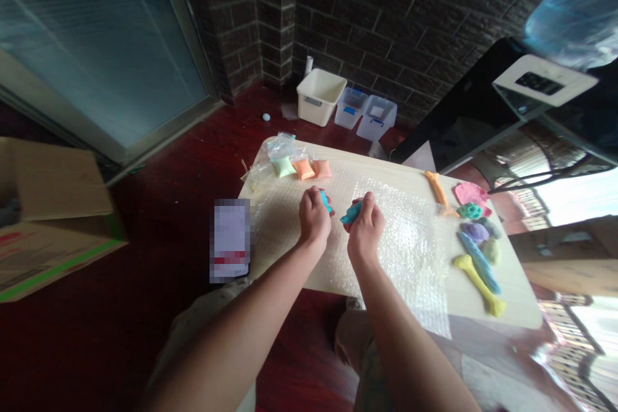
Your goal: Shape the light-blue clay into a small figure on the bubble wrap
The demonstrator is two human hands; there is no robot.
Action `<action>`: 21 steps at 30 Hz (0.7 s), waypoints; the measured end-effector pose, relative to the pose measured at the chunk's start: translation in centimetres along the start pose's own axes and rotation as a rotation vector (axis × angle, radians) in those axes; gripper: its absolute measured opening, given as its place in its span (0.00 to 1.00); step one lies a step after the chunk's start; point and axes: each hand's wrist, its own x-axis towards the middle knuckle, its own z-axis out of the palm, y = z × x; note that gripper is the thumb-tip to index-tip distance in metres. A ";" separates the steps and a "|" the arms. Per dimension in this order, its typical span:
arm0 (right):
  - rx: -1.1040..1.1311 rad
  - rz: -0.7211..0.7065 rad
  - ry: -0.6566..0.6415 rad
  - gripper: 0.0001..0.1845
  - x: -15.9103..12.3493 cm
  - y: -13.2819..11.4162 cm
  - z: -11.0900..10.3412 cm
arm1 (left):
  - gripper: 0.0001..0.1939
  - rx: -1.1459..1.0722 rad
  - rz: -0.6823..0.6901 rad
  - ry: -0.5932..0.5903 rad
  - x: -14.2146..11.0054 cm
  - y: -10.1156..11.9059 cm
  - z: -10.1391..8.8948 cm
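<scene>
My left hand (315, 215) is closed around a piece of bright blue modelling clay (326, 201), mostly hidden by the fingers. A second piece of blue modelling clay (352, 212) sticks out of my closed right hand (367, 225), its tip turned toward the left. A narrow gap separates the two hands, which hover over a sheet of bubble wrap (405, 232) on a pale wooden table (512, 296). Beyond my left hand lie three small packets of clay: a light green packet (283, 167), an orange packet (304, 169) and a salmon packet (322, 168).
Shaped clay pieces lie at the table's right: a yellow bone shape (480, 284), a blue stick (479, 262), a pink piece (470, 196) and several others. A clear plastic bag (284, 147) rests at the far left corner. Bins (321, 96) and a cardboard box (58, 206) are on the floor.
</scene>
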 end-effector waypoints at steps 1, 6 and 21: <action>0.065 0.019 0.007 0.30 0.2 -0.2 -0.1 | 0.16 -0.067 -0.049 0.009 0.2 0.1 0.0; 0.309 0.064 -0.068 0.24 1.3 -0.7 -0.8 | 0.18 -0.277 -0.251 -0.109 0.4 1.0 -0.1; -0.120 -0.188 -0.332 0.15 0.5 0.8 -1.6 | 0.09 -0.591 -0.215 -0.184 0.2 0.9 0.2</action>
